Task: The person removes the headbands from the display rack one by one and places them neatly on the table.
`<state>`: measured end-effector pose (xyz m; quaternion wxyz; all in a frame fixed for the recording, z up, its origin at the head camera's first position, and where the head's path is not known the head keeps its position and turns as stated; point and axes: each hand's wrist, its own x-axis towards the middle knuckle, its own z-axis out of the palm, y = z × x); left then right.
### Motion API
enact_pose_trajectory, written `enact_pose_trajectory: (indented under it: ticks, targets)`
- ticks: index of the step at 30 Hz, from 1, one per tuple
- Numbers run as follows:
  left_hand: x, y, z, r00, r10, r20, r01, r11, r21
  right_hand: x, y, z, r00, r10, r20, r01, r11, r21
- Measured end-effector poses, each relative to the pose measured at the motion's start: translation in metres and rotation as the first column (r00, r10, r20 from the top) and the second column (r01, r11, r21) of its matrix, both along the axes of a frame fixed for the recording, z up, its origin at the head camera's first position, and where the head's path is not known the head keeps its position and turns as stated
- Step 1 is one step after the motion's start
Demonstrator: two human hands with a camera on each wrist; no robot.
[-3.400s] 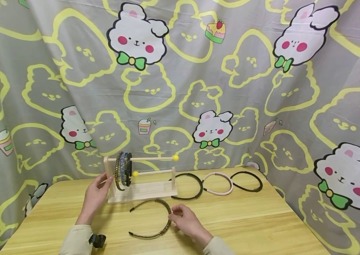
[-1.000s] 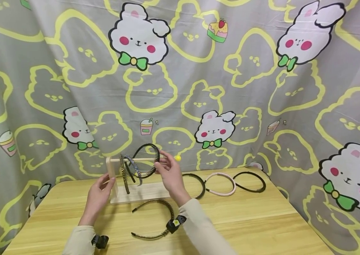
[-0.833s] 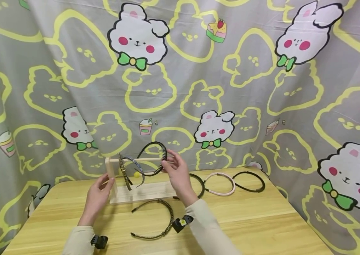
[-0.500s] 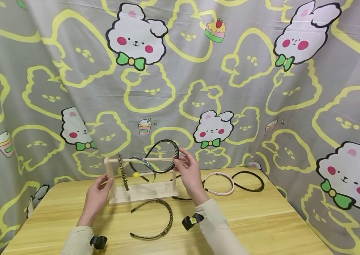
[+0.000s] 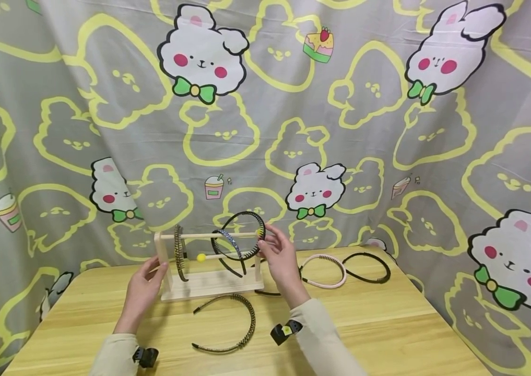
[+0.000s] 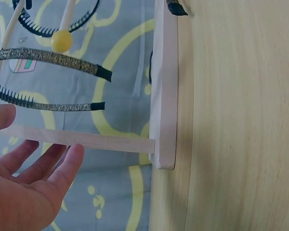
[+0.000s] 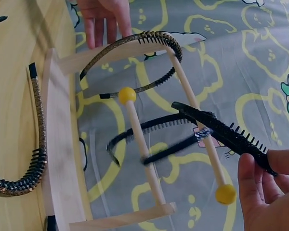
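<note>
My right hand pinches a black toothed headband at the yellow-balled tip of the rack's upper rod. Beside it, a blue glittery headband hangs tilted on the same rod. A gold-and-black headband stays near the rod's left end. At the left side of the wooden rack, my left hand rests against the upright, fingers extended and nearly straight, with the thumb near its edge.
Another gold-and-black headband lies on the table in front of the rack. To the right lie a pink headband and a black one, plus one partly hidden behind my right hand. A lower rod sits below the upper one. A patterned curtain stands behind.
My right hand, first at the headband on the table, has taken the black headband and drawn it rightward along the rod. The blue one has slid right too; the left hand stays put.
</note>
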<state>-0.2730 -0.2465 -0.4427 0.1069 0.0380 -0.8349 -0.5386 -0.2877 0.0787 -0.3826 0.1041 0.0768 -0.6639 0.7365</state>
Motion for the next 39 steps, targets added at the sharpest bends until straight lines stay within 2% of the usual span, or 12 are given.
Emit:
enact_pose_trajectory:
  ticks: [15, 27, 39]
  targets:
    - [0.001, 0.001, 0.0, 1.0, -0.002, 0.0, 0.002, 1.0, -0.021, 0.01, 0.014, -0.015, 0.999, -0.036, 0.007, 0.037, 0.998, -0.057]
    - [0.002, 0.0, 0.001, 1.0, -0.004, 0.0, 0.004, 1.0, -0.012, 0.022, 0.032, -0.034, 0.998, -0.047, 0.032, 0.048, 0.998, -0.043]
    - [0.001, 0.001, -0.001, 1.0, -0.005, -0.004, 0.005, 1.0, -0.016, 0.02, 0.048, -0.05, 0.997, -0.041, 0.066, 0.045, 0.997, -0.058]
